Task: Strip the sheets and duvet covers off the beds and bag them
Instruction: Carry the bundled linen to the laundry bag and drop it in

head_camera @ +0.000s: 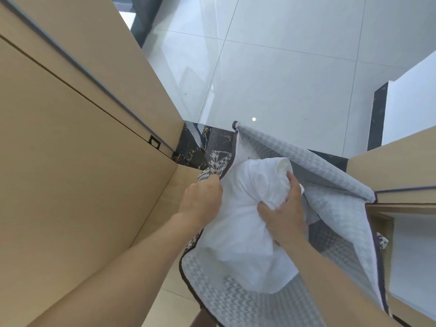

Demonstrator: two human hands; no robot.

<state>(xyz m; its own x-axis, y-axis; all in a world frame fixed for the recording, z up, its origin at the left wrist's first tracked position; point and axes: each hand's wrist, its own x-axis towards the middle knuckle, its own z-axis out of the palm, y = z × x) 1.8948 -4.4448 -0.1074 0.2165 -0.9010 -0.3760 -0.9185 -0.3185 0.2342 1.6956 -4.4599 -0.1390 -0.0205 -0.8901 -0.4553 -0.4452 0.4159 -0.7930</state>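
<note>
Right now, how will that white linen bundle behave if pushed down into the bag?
Probably floppy: the white linen bundle creases and bulges around the right hand gripping it. Likely light for its bulk; one hand seems to manage it. The bag looks soft too, sagging away from the left hand holding its rim, so it may collapse when pushed.

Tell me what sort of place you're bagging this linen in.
Probably a doorway or hallway in a home or hotel: glossy white floor tiles, a black marble threshold strip, and tan wood panels on either side.
</note>
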